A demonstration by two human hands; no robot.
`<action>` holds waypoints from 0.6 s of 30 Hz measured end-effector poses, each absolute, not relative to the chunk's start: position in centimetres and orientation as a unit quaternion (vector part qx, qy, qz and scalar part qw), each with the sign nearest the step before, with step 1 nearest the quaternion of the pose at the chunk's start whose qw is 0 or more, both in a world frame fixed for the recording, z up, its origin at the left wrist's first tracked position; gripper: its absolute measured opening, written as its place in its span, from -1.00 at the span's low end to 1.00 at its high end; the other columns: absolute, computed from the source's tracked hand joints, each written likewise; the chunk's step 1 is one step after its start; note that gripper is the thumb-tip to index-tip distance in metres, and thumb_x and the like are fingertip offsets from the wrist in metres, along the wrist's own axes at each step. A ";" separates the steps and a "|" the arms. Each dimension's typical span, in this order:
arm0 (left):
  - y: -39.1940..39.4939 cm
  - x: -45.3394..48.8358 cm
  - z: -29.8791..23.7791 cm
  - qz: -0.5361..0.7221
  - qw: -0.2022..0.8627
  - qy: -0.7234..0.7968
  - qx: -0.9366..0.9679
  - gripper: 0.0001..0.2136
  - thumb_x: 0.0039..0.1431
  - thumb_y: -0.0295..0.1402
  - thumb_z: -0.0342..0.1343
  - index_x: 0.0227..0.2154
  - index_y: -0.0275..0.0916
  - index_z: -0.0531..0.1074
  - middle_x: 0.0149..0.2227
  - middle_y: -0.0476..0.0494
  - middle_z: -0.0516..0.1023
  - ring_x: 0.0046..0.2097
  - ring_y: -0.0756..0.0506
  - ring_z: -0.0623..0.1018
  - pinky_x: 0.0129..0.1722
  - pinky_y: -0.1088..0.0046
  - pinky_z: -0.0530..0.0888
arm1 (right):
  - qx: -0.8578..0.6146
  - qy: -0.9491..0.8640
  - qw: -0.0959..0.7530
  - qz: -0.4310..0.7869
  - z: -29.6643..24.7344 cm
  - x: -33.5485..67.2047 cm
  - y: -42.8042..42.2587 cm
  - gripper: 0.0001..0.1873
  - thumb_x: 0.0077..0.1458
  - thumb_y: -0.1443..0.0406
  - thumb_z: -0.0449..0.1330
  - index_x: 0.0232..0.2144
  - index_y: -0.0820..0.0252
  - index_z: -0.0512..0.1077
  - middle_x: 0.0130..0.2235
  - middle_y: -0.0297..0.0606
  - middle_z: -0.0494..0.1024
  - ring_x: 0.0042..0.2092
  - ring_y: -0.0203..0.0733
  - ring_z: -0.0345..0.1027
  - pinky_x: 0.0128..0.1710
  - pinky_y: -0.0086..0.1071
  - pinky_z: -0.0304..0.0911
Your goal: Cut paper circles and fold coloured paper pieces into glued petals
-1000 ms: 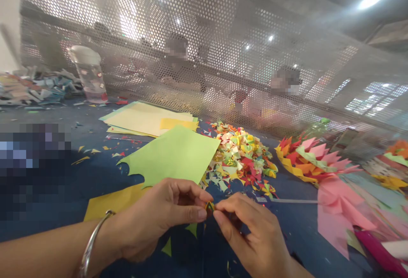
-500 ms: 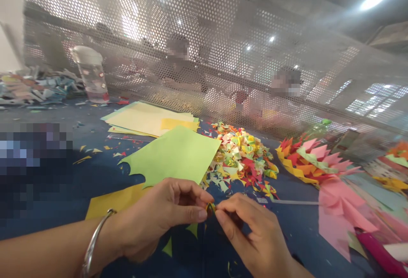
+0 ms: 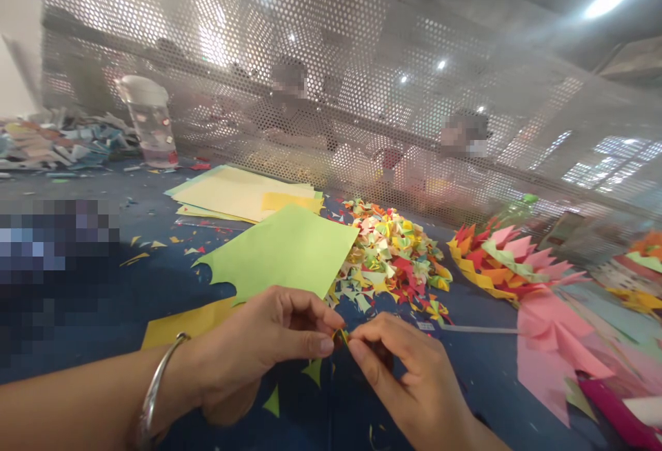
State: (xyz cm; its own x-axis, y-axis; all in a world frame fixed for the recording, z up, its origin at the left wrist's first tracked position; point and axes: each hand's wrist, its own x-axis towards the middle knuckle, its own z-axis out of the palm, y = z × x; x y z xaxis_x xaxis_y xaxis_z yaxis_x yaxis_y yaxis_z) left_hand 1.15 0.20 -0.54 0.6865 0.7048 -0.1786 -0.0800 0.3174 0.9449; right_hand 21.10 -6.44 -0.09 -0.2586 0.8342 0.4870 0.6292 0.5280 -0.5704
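Note:
Between my fingertips is a small folded piece of yellow-green paper [image 3: 340,338], pinched from both sides. My left hand [image 3: 282,341], with a silver bangle at its wrist, closes thumb and forefinger on the paper's left side. From the right, my right hand [image 3: 400,361] pinches the other side with thumb and forefinger. Just beyond lies a light green paper sheet [image 3: 289,251] with curved bites cut from its left edge. A mustard-yellow sheet [image 3: 181,323] shows partly behind my left forearm. Green paper scraps [image 3: 272,401] lie on the dark blue table below my hands.
A heap of small folded coloured papers [image 3: 396,247] lies past my right hand. Behind are stacked pale yellow sheets [image 3: 232,189], a clear bottle [image 3: 149,123] and a perforated partition [image 3: 352,92], with people beyond. Pointed paper pieces [image 3: 509,258] and a magenta object [image 3: 620,413] sit at right.
Both hands stay in nearly the same place, still pinching the paper piece. The fingertips and the paper have shifted very slightly; the rest of the table looks the same.

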 end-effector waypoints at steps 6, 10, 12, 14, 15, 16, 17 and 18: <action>0.3 1.2 -0.3 0.253 0.756 0.307 0.519 -0.73 -0.12 -0.32 0.41 -0.33 -0.32 0.56 -0.39 -0.04 0.56 -0.34 0.02 0.44 -0.26 0.48 0.31 | -0.473 -0.781 0.386 0.134 0.0 21.3 -6.3 -0.85 0.21 0.35 0.13 -0.39 0.18 0.48 -0.48 -0.34 0.47 -0.46 -0.32 0.32 -0.45 -0.43 0.24; 0.3 1.1 -0.5 0.255 0.759 0.302 0.517 -0.73 -0.11 -0.33 0.40 -0.33 -0.31 0.56 -0.39 -0.04 0.56 -0.34 0.03 0.44 -0.25 0.48 0.32 | -0.474 -0.781 0.385 0.131 -0.2 21.4 -6.3 -0.85 0.21 0.34 0.14 -0.38 0.19 0.49 -0.48 -0.34 0.47 -0.47 -0.31 0.32 -0.47 -0.43 0.23; 0.3 1.1 -0.7 0.258 0.761 0.299 0.515 -0.73 -0.11 -0.32 0.40 -0.32 -0.31 0.56 -0.38 -0.04 0.56 -0.33 0.03 0.45 -0.25 0.49 0.32 | -0.469 -0.784 0.385 0.127 -0.2 21.3 -6.3 -0.85 0.20 0.35 0.13 -0.38 0.19 0.48 -0.48 -0.33 0.47 -0.47 -0.31 0.32 -0.46 -0.43 0.24; 0.3 1.1 -0.8 0.257 0.761 0.294 0.518 -0.73 -0.11 -0.31 0.40 -0.32 -0.31 0.57 -0.38 -0.04 0.56 -0.34 0.02 0.45 -0.26 0.49 0.32 | -0.463 -0.788 0.387 0.121 -0.2 21.2 -6.3 -0.85 0.20 0.37 0.13 -0.39 0.19 0.48 -0.48 -0.33 0.48 -0.46 -0.31 0.33 -0.46 -0.43 0.24; 0.3 1.1 -0.8 0.256 0.761 0.292 0.519 -0.74 -0.11 -0.31 0.40 -0.33 -0.30 0.57 -0.39 -0.03 0.56 -0.34 0.02 0.45 -0.26 0.49 0.32 | -0.462 -0.789 0.388 0.118 -0.1 21.2 -6.3 -0.85 0.20 0.38 0.12 -0.39 0.19 0.48 -0.48 -0.33 0.48 -0.46 -0.31 0.33 -0.46 -0.43 0.25; 0.3 1.1 -0.7 0.253 0.761 0.291 0.522 -0.75 -0.11 -0.31 0.40 -0.34 -0.29 0.57 -0.40 -0.03 0.56 -0.35 0.02 0.45 -0.26 0.48 0.33 | -0.459 -0.790 0.390 0.113 0.0 21.2 -6.3 -0.85 0.20 0.39 0.12 -0.38 0.19 0.48 -0.47 -0.33 0.49 -0.46 -0.31 0.34 -0.47 -0.43 0.25; 0.3 1.1 -0.6 0.247 0.760 0.290 0.526 -0.76 -0.11 -0.31 0.39 -0.36 -0.29 0.58 -0.41 -0.02 0.55 -0.35 0.02 0.45 -0.26 0.48 0.33 | -0.457 -0.791 0.394 0.108 0.0 21.2 -6.3 -0.85 0.19 0.40 0.12 -0.37 0.19 0.48 -0.47 -0.32 0.49 -0.46 -0.31 0.34 -0.47 -0.43 0.25; 0.3 1.0 -0.6 0.242 0.759 0.290 0.531 -0.78 -0.10 -0.31 0.39 -0.37 -0.28 0.58 -0.42 -0.01 0.55 -0.35 0.02 0.45 -0.26 0.48 0.34 | -0.454 -0.791 0.396 0.103 0.0 21.2 -6.3 -0.85 0.19 0.41 0.12 -0.37 0.20 0.48 -0.46 -0.32 0.49 -0.46 -0.31 0.34 -0.47 -0.43 0.26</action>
State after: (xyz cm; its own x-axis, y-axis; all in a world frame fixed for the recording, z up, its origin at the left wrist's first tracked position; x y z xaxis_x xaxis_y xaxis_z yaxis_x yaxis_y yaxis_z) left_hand 1.03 0.32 -0.56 0.7151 0.6745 -0.1837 -0.0586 0.3196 0.9457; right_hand 21.20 -6.33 0.03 -0.2735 0.8005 0.5334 0.6379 0.5660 -0.5223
